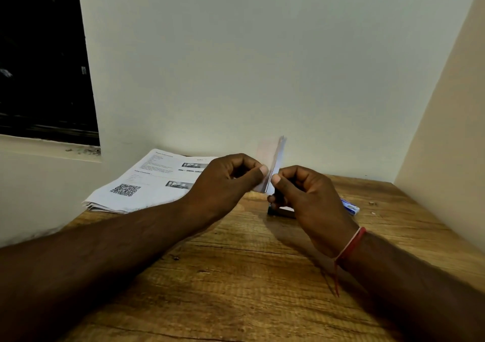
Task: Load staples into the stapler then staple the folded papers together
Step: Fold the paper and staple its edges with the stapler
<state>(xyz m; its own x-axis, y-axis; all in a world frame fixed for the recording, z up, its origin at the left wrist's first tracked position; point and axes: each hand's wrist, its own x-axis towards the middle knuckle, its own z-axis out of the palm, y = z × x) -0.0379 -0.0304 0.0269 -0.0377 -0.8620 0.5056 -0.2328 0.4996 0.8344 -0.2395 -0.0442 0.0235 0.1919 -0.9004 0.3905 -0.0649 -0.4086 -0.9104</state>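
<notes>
Head cam, near to far. Wooden table (236, 289) up close, both forearms stretched across it, red thread band (350, 242) on the right wrist.

Further in, left hand (228, 179) curled, thumb and forefinger pinching the folded papers (271, 158) from the left side. Right hand (312, 200) pinching the same bundle from the other side with its thumb, lower fingers curled down by the dark stapler (282, 211). Can't tell if actually gripping it or just brushing it.

Papers held upright and clear of the table, between the two hands, just above the stapler, a bit blurred. Stapler sitting on the wood, mostly hidden under the right hand, so no telling whether loaded or not.

Blue staple box (350, 206) on the table just past the right hand, open or closed hard to say. Stack of printed sheets (147, 181) further back on the left, up against the wall.

Progress guess: folding done, bundle in hand, no staple visible in it. Loading maybe sorted already, can't confirm from here. Actual stapling not yet done.
</notes>
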